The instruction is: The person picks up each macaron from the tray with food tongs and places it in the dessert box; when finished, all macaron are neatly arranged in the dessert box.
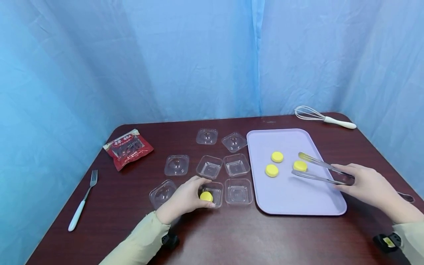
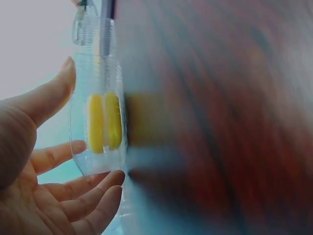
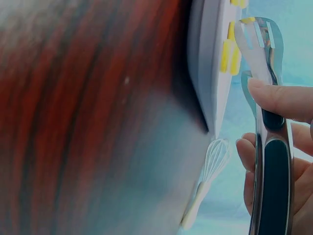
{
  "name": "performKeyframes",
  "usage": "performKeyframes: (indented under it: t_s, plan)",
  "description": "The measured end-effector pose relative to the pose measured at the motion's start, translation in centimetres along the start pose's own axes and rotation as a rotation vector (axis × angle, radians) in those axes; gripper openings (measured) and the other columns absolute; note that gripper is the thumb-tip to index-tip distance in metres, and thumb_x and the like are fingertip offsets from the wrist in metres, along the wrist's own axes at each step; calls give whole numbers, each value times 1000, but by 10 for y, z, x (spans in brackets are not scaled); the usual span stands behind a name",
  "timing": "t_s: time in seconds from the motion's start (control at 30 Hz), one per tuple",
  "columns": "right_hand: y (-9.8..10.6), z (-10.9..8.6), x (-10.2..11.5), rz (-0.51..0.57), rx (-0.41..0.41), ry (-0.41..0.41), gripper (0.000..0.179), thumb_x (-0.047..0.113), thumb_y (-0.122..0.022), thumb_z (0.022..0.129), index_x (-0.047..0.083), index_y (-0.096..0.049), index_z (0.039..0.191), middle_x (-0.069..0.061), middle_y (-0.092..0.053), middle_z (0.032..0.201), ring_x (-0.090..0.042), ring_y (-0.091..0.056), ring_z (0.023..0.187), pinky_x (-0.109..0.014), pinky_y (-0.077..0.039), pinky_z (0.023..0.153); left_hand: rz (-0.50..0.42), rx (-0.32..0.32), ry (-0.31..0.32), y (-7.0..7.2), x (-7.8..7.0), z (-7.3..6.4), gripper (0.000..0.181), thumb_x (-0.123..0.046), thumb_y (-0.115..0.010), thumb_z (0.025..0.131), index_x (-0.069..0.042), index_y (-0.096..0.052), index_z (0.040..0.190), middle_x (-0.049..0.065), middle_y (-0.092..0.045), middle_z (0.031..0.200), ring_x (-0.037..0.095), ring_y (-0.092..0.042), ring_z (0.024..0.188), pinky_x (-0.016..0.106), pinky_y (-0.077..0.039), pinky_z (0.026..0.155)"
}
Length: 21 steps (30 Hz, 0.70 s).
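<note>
My right hand (image 1: pixel 367 184) grips silver metal tongs (image 1: pixel 313 177) above the lavender rectangular tray (image 1: pixel 281 200); left of it, my left hand (image 1: pixel 186 197) holds a clear square plastic box (image 1: pixel 218 194) containing a yellow disc (image 1: pixel 206 196), probably light, best pinched gently at its rim.

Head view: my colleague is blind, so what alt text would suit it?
A person's right hand holds spread tongs at one of three yellow discs on a lilac tray; the left hand holds a clear box with another disc inside. Other boxes, lids, a red packet, a fork and a whisk lie around the table.
</note>
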State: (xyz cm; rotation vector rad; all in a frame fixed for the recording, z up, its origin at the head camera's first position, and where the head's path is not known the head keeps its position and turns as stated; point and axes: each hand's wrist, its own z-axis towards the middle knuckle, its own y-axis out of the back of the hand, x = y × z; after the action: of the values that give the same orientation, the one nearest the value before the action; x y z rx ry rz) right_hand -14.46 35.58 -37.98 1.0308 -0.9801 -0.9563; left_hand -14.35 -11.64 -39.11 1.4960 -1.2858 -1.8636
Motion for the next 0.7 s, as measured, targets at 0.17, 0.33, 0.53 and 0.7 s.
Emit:
performKeyframes:
  t_s: [0.17, 0.33, 0.53, 0.7]
  plan:
    - [-1, 1, -6, -4, 39, -9, 62, 22, -84, 64, -4, -62, 116, -10, -62, 81, -13, -44, 62, -29, -35, 53, 68, 2, -23, 1, -2, -1, 69, -43, -82, 69, -11, -59, 126, 9, -59, 120, 24, -60, 106, 41, -49, 89]
    - [-3, 2, -8, 5, 72, -19, 62, 21, -83, 66, -5, -61, 117, -21, -65, 90, -20, -53, 67, -35, -41, 55, 110, 1, -49, 3, -4, -4, 69, -44, -80, 71, -10, -58, 128, 11, -59, 121, 27, -59, 108, 43, -49, 90]
    - [-4, 2, -9, 10, 114, -27, 62, 24, -82, 68, -5, -61, 118, -22, -65, 93, -25, -57, 73, -40, -45, 58, 147, 8, -68, 5, -7, -6, 68, -42, -78, 74, -9, -57, 129, 13, -59, 120, 30, -58, 107, 44, -48, 89]
    - [-5, 1, -11, 12, 119, -12, 61, 26, -82, 69, -5, -62, 118, -24, -66, 94, -31, -62, 79, -47, -48, 63, 173, -34, -101, 8, -9, -7, 66, -38, -78, 75, -5, -58, 128, 15, -58, 119, 30, -57, 104, 44, -49, 87]
